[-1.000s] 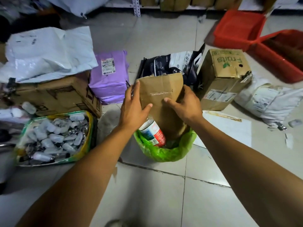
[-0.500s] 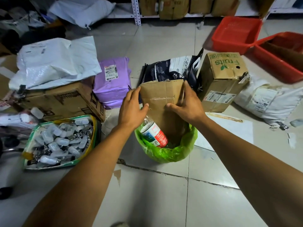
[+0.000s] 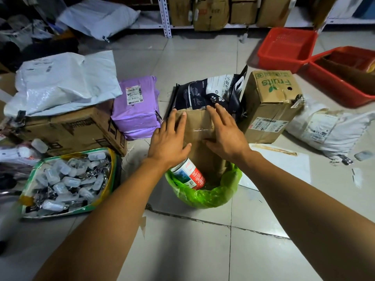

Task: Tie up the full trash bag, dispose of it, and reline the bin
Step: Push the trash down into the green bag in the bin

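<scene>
On the tiled floor [image 3: 182, 250] near the middle of the view stood a small bin lined with a green trash bag [image 3: 205, 196], its rim folded out over the edge. A tall piece of folded cardboard [image 3: 199, 126] stuck up out of the bag, leaning toward the far side, and a can with a red and white label [image 3: 189, 175] lay tilted against the bag's near left side. The left hand [image 3: 169, 138] rested flat on the left part of the cardboard with its fingers spread and loose, gripping nothing. The right hand [image 3: 225, 132] lay flat on the right part in the same way, fingers stretched forward and relaxed, the thumb pressed against the cardboard's face. Just behind the cardboard a dark pet food bag [image 3: 209, 94] stood upright. Right of that sat a brown box printed with "Fruits" [image 3: 272, 104], and beyond it a white parcel [image 3: 328, 126] lay on the floor. Two red baskets [image 3: 288, 47] stood at the far right. Left of the bin, a purple parcel [image 3: 136, 108] leaned beside a big brown box [image 3: 69, 130] with a white mailer bag [image 3: 63, 82] on top. Nearer, a green-edged tray [image 3: 67, 181] held many small clear plastic cases.
</scene>
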